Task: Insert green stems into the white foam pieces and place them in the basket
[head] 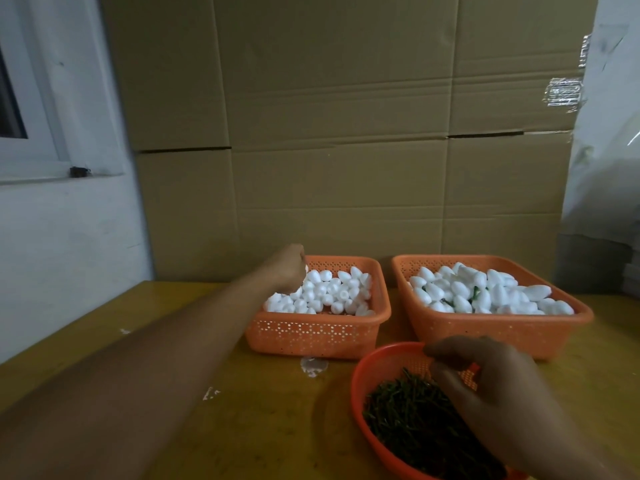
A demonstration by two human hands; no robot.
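Over the left basket [317, 332], left hand's [289, 270] grip — fingertips hidden.

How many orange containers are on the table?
3: left square basket of foam pieces, right square basket beside it, round basket of green stems nearest the camera.

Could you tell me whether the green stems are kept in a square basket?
No, the green stems lie in a round orange bowl nearest the camera.

Place: small assembly workshop or storeroom.
Evidence: flattened cardboard cartons [346, 133] fill centre frame; sorting baskets [311, 336] on a worn table [242, 410].
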